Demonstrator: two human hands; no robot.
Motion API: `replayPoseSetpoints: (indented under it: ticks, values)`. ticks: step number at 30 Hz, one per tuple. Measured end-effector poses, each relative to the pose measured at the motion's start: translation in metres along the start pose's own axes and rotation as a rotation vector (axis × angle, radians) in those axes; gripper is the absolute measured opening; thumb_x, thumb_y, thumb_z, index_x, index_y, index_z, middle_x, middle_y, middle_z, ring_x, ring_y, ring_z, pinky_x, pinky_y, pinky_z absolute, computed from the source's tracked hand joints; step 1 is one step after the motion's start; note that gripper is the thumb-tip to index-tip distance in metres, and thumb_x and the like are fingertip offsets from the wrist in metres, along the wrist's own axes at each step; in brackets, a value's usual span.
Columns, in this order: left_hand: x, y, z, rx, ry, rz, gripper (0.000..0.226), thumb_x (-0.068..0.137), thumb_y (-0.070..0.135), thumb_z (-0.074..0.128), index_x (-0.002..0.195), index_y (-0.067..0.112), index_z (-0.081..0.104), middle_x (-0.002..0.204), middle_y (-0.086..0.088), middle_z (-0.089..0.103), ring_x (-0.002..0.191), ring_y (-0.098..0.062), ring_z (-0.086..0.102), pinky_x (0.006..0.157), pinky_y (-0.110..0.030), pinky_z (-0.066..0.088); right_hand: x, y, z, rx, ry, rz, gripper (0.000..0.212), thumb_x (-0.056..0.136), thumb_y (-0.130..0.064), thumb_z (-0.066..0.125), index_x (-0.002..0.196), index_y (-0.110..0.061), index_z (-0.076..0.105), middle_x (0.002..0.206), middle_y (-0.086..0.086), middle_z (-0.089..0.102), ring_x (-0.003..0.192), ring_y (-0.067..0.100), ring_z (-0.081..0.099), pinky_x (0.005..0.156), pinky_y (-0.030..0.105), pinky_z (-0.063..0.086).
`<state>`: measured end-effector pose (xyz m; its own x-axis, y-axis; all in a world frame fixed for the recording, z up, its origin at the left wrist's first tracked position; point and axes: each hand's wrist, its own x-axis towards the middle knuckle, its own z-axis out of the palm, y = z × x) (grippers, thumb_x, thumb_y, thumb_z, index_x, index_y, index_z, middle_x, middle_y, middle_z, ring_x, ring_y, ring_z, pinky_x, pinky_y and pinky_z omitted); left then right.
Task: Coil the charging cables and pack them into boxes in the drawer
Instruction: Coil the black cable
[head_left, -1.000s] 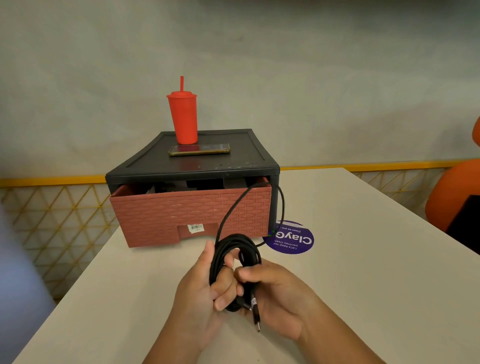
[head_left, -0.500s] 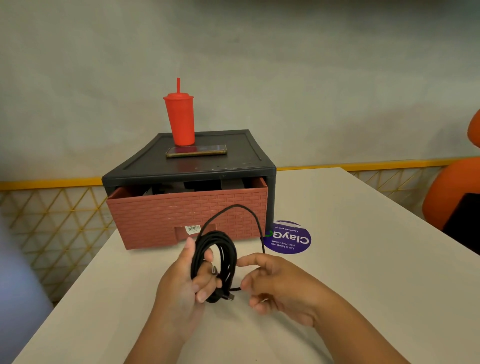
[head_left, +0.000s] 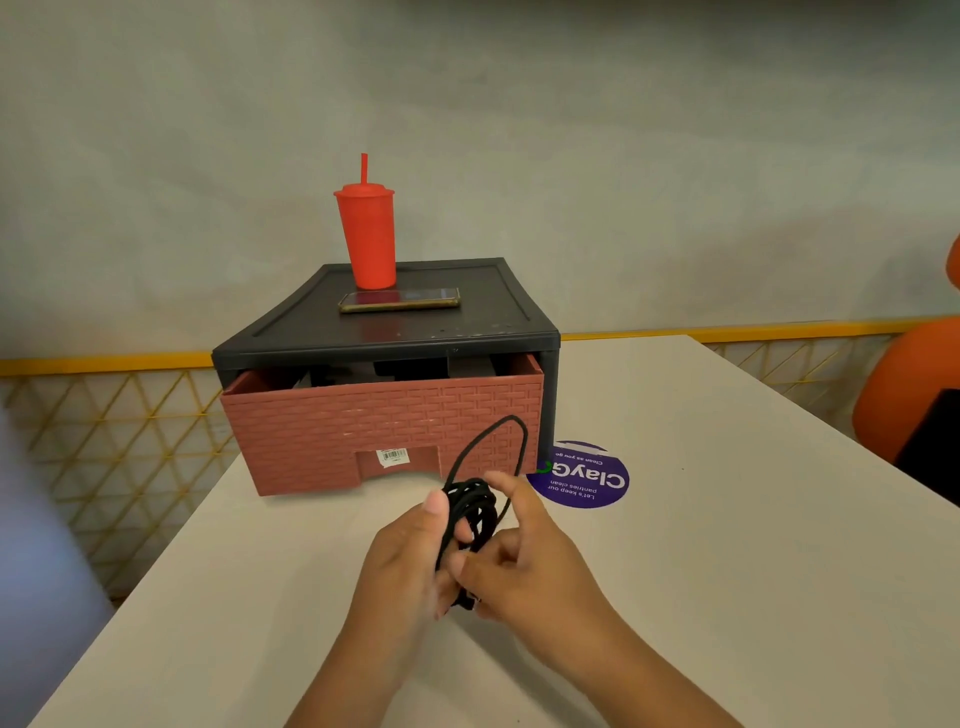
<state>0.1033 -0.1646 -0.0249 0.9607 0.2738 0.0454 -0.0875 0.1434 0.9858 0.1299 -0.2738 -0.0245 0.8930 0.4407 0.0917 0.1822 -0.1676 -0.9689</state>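
Observation:
A black charging cable (head_left: 470, 512) is wound into a small coil above the white table, with one loose loop rising toward the drawer front. My left hand (head_left: 410, 561) grips the coil, thumb up beside it. My right hand (head_left: 524, 561) pinches the cable at the coil's right side and lower end. Behind them stands a black drawer unit (head_left: 395, 332) with its brick-patterned red drawer (head_left: 374, 431) slid partly open; dark boxes show dimly in the gap at the top.
A red tumbler with a straw (head_left: 368, 239) and a phone (head_left: 399, 300) sit on top of the drawer unit. A round purple sticker (head_left: 584, 475) lies on the white table (head_left: 753, 519) right of the drawer. An orange seat (head_left: 914, 384) is at far right.
The loose cable no longer reaches up to the drawer's top corner; it has shortened into a small loop. My right hand let go, opened, then came back onto the coil.

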Motion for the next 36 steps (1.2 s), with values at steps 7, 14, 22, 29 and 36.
replayPoseSetpoints:
  ticks: [7,14,22,29,36]
  values:
    - [0.012,0.001,-0.019,-0.108,0.152,-0.048,0.046,0.096,0.044,0.03,0.075,0.008,0.05,0.035,0.008,0.023,0.031,-0.008,0.025,0.063,-0.03,0.035,0.007,-0.003,-0.059,-0.355,-0.314,-0.039,0.05,0.088,0.007,0.044,0.112,-0.036,0.055,0.079,-0.014,0.064,0.062,-0.006,0.052,0.064,0.008,0.04]
    - [0.023,0.006,-0.046,-0.423,0.207,-0.014,0.05,0.097,0.047,0.029,0.066,0.014,0.05,0.033,0.01,0.022,0.028,-0.006,0.021,0.062,-0.028,0.034,0.019,0.048,-0.16,-0.72,0.153,-0.009,0.056,0.083,0.015,0.037,0.074,-0.037,0.057,0.074,-0.012,0.062,0.078,0.011,0.057,0.067,0.019,0.039]
    - [0.023,0.011,-0.05,-0.585,0.159,-0.003,0.051,0.095,0.048,0.03,0.063,0.015,0.052,0.031,0.009,0.023,0.027,-0.005,0.023,0.054,-0.022,0.037,0.012,0.085,-0.21,-0.762,0.505,0.233,0.059,0.088,0.009,0.037,0.069,-0.043,0.053,0.088,-0.003,0.063,0.091,0.025,0.055,0.074,0.031,0.041]
    - [0.018,0.01,-0.041,-0.573,0.077,-0.032,0.048,0.093,0.049,0.033,0.066,0.013,0.051,0.031,0.01,0.023,0.026,-0.005,0.024,0.053,-0.023,0.041,0.024,0.044,-0.146,-1.073,0.383,0.098,0.042,0.084,-0.015,0.045,0.118,-0.036,0.059,0.131,-0.011,0.053,0.122,0.017,0.047,0.107,0.044,0.029]
    - [0.01,0.006,-0.019,-0.568,0.06,-0.035,0.047,0.086,0.05,0.038,0.066,0.011,0.054,0.032,0.008,0.022,0.027,-0.007,0.023,0.058,-0.029,0.034,-0.002,0.003,-0.009,-0.624,-0.139,-0.268,0.075,0.088,-0.041,0.054,0.145,-0.042,0.004,0.111,-0.014,0.057,0.084,0.007,0.053,0.079,0.02,0.043]
